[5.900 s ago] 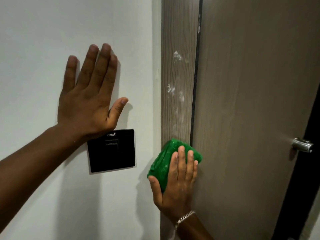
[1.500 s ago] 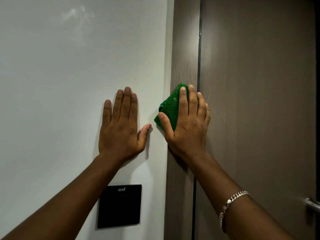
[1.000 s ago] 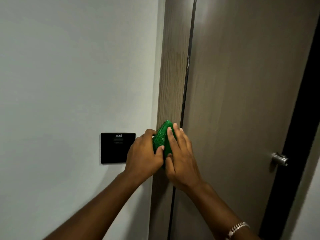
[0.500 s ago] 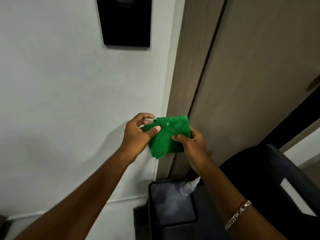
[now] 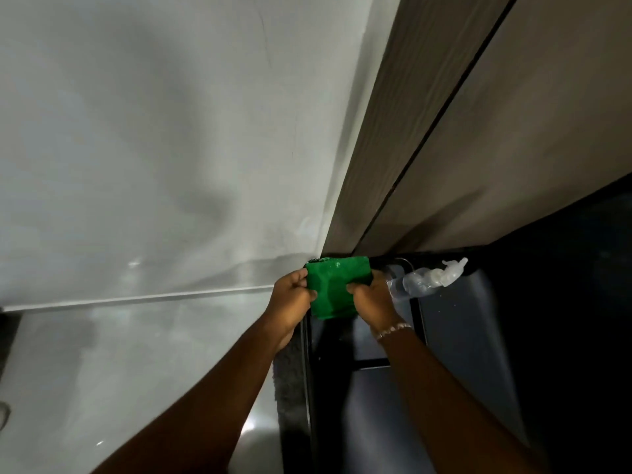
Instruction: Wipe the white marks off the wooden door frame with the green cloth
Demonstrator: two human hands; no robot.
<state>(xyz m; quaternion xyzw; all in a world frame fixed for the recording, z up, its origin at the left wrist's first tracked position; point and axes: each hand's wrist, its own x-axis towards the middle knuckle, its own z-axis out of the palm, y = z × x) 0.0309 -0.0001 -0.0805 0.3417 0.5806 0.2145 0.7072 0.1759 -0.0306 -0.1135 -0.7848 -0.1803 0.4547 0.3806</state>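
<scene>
The green cloth (image 5: 333, 289) is held low, in front of me, folded into a rough square. My left hand (image 5: 290, 299) grips its left edge and my right hand (image 5: 371, 297) grips its right edge; a bracelet sits on the right wrist. The wooden door frame (image 5: 403, 107) runs up and to the right above the cloth, beside the brown door (image 5: 533, 114). No white marks show on the visible stretch of frame. The cloth is away from the frame, above a dark surface.
A dark tray-like surface with a black rim (image 5: 455, 336) lies below my hands, with a clear plastic spray bottle (image 5: 431, 278) lying on it. The white wall (image 5: 154, 131) and glossy pale floor (image 5: 119, 354) fill the left. A grey mat edge (image 5: 289, 388) lies by the tray.
My view has tilted down from the frame towards the floor. Both hands took the cloth off the frame and lowered it over the dark surface, holding it by its two edges.
</scene>
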